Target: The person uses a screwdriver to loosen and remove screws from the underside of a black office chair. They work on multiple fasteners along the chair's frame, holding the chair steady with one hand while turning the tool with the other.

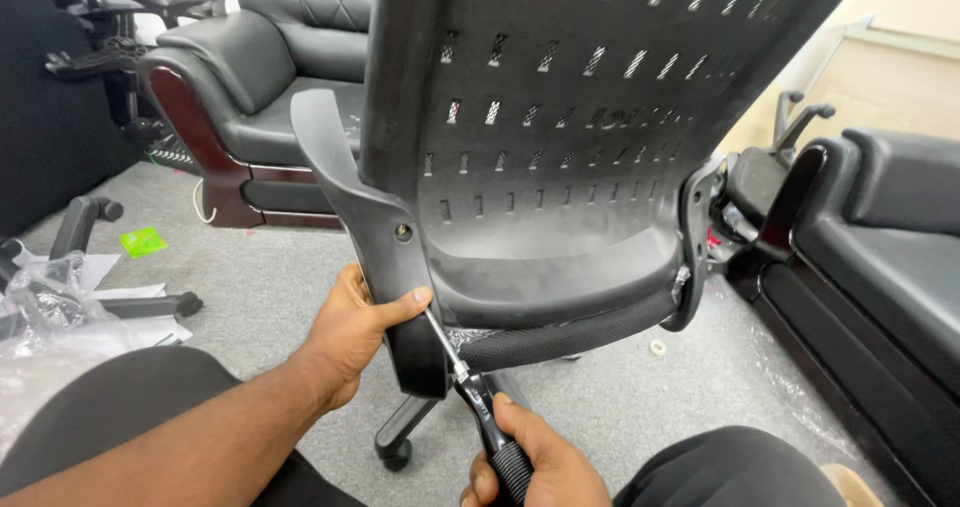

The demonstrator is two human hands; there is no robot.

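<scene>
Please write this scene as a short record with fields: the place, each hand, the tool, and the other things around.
Place: grey carpet floor among office chairs
Main thing: black office chair with slotted plastic back
Left hand: grips the chair's black armrest bracket, thumb beside the tool shaft
Right hand: holds a black-handled screwdriver, tip up at the bracket
Bracket: one screw visible higher up
Around: black leather armchair behind; clear plastic wrapping at left
</scene>
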